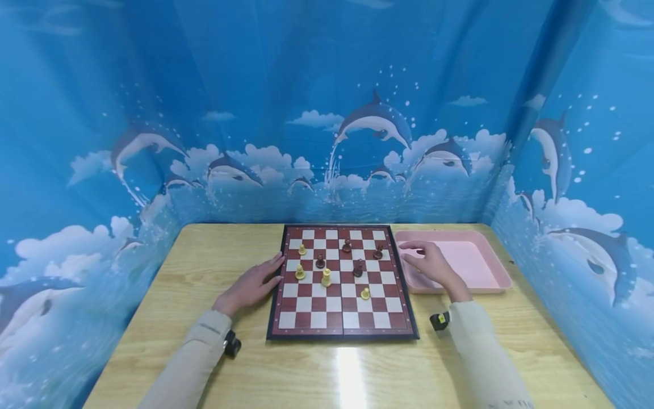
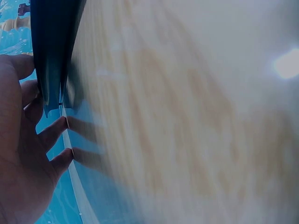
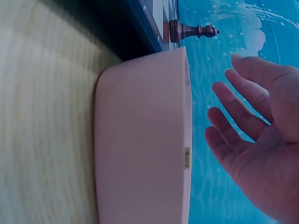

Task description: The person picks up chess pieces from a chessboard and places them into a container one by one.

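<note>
A folding chessboard [image 1: 341, 321] with red and white squares lies on the table, bearing several cream and dark brown chess pieces. Among them are a cream rook [image 1: 326, 278], a cream pawn [image 1: 365, 293] and a dark knight [image 1: 358, 268]. At the board's left edge, my left hand [image 1: 251, 288] touches the black frame with extended fingers. My right hand [image 1: 431, 263] hovers over the left rim of a pink tray [image 1: 472, 258], its fingers loosely spread and holding nothing in the right wrist view. A dark brown piece [image 3: 189, 31] stands on the board near that hand.
The wooden table [image 1: 230, 369] extends around the board and tray. A blue curtain [image 1: 286, 74] with dolphins encloses its back and sides. Just past the tray's rim shows part of a yellowish object [image 3: 187, 157]. In the head view, my right hand partly covers the tray's contents.
</note>
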A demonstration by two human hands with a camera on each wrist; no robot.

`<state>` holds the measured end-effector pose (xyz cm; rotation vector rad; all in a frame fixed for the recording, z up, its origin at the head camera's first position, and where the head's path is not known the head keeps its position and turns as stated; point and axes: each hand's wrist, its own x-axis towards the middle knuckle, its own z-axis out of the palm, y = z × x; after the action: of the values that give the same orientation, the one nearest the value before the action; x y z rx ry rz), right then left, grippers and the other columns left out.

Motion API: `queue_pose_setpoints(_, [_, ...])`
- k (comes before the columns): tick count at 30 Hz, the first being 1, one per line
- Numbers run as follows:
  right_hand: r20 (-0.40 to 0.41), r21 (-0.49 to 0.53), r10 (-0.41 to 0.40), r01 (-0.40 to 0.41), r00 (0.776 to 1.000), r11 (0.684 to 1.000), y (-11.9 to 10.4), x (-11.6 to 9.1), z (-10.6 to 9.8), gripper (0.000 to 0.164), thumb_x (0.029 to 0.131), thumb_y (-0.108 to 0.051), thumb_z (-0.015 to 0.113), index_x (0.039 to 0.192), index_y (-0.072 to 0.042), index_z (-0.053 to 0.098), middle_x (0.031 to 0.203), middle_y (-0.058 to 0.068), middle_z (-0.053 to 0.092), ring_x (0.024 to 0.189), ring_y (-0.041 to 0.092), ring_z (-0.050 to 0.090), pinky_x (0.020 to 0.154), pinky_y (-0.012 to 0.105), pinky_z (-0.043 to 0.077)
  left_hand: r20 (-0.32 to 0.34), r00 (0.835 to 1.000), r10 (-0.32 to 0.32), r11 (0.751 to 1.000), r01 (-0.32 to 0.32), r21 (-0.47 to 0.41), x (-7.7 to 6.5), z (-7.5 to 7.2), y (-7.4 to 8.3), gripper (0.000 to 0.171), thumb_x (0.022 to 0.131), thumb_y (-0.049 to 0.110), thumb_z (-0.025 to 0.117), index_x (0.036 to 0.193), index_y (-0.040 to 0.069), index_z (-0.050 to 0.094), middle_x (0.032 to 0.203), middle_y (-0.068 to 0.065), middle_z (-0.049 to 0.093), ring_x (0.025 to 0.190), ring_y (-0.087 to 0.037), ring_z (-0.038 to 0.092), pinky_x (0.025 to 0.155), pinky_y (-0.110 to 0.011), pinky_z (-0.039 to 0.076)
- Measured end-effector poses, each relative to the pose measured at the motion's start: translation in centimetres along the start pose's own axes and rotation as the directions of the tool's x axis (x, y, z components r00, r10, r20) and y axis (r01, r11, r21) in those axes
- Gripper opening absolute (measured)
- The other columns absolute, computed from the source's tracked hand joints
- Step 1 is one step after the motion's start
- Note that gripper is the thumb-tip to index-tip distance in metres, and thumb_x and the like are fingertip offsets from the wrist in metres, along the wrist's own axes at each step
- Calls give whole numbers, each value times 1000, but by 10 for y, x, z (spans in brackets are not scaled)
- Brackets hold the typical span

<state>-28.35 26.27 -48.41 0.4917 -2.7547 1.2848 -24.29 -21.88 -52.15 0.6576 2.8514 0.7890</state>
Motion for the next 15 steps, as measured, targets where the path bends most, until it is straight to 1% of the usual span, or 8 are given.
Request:
queue_pose_setpoints(5, [5,7,-8,7,1000,1000,-3,10,5,29,97,-9,69,123,6,69,132,26,65,127,44,57,107,65,44,1,1000,-3,1000,3,-1,0,-1,0,60,109,38,46,161,14,28,168,-9,23,152,-38,29,122,-62,25])
queue_pose_setpoints(10, [29,7,-4,4,1000,1000,-6,18,13,28,97,-9,68,123,4,70,139,27,59,130,44,54,105,65,46,-1,1000,7,1000,-7,-2,0,-1,-1,60,109,36,46,161,13,28,168,-10,23,151,-38,30,121,-63,25])
queue_pose_setpoints(12, [36,14,-13,13,999,1000,-9,20,15,28,97,-8,68,122,3,70,136,26,61,127,43,55,103,65,47,-1,1000,12,1000,-12,0,1,0,-2,60,109,37,46,161,13,28,168,-9,23,151,-38,30,121,-63,25])
queue_pose_setpoints(15, [43,20,-21,20,999,1000,-11,23,19,26,96,-8,70,120,2,71,127,22,66,123,41,58,102,63,48,0,1000,18,1000,-18,4,1,2,-3,60,109,38,46,161,13,28,168,-9,23,151,-38,30,122,-62,25])
